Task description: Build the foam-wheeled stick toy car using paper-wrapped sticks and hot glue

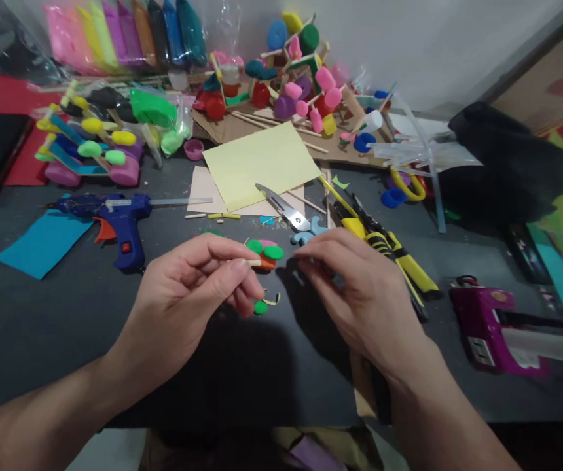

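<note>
My left hand is closed, with thumb and fingers pinching a short pale wooden stick. Just past its fingertips are small green clay discs with an orange-red piece; whether they are held or lie on the table I cannot tell. Another green disc shows below the fingers. My right hand has its fingertips drawn together, and anything between them is hidden. Right behind it, the scissors lie with blades over the yellow sheet, their light blue handles partly covered by the hand.
A blue glue gun lies to the left by a blue paper piece. Clay models and bottle caps stand behind. Yellow-black pliers and a purple device are on the right.
</note>
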`<state>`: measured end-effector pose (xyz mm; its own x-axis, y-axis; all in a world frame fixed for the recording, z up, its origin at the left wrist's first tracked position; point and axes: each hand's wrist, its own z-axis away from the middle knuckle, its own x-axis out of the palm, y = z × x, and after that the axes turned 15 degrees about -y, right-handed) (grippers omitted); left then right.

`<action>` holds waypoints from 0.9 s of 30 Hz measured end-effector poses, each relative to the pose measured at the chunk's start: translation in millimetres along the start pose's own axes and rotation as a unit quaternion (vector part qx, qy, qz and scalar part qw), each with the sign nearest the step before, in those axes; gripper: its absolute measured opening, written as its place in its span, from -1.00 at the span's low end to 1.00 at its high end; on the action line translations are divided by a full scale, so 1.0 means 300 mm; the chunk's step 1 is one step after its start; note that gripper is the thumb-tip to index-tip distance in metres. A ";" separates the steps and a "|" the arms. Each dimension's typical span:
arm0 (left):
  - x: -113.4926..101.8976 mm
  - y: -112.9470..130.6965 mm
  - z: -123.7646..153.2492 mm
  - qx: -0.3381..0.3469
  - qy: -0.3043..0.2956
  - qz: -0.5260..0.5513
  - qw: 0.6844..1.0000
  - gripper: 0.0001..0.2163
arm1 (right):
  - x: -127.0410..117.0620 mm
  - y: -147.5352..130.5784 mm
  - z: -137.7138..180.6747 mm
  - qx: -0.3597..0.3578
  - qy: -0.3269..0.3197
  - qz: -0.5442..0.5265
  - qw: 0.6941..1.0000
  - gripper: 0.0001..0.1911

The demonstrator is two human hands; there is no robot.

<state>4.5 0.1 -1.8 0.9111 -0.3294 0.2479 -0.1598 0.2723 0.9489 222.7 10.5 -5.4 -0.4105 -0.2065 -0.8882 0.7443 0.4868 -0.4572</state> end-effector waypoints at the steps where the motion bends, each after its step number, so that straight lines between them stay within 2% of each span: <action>1: -0.001 0.000 -0.001 -0.004 0.006 0.000 1.000 -0.96 | 0.000 -0.010 0.001 -0.028 -0.050 -0.014 0.998 -0.83; 4: -0.003 0.000 -0.004 -0.008 0.007 0.004 1.000 -0.96 | 0.008 -0.030 0.000 -0.085 -0.178 0.016 0.980 -0.82; 7: -0.005 -0.001 -0.004 0.001 -0.005 0.015 1.000 -0.95 | 0.025 -0.034 -0.003 -0.080 -0.226 0.059 0.969 -0.82; 11: -0.006 -0.003 -0.002 0.005 -0.020 0.026 0.999 -0.92 | 0.044 -0.033 -0.006 -0.075 -0.225 0.084 0.968 -0.77; 14: -0.006 -0.004 0.000 0.003 -0.023 0.028 0.999 -0.93 | 0.039 -0.033 -0.005 -0.069 -0.211 0.051 0.974 -0.77; 16: -0.006 -0.004 0.003 0.001 -0.024 0.028 0.999 -0.94 | 0.026 -0.037 -0.002 -0.052 -0.190 -0.013 0.980 -0.80; 19: -0.004 -0.001 0.006 -0.004 -0.029 0.024 0.999 -0.94 | 0.002 -0.047 0.002 0.001 -0.132 -0.177 0.975 -0.84; 21: -0.001 0.001 0.008 -0.008 -0.033 0.019 0.999 -0.93 | -0.007 -0.053 0.004 0.046 -0.089 -0.316 0.943 -0.83; 24: 0.006 0.000 0.006 -0.021 -0.045 0.011 0.999 -0.91 | -0.002 -0.061 0.004 0.075 -0.035 -0.509 0.857 -0.83; 27: 0.016 -0.002 0.006 -0.037 -0.070 0.007 0.997 -0.89 | 0.023 -0.075 0.001 0.085 -0.007 -0.626 0.776 -0.85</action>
<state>8.3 -3.2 -1.0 0.8458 -0.4467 0.2916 -0.1395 0.3425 0.9291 203.3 -2.1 -1.3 -0.8623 -0.4371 0.2556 -0.1725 -0.2209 -0.9599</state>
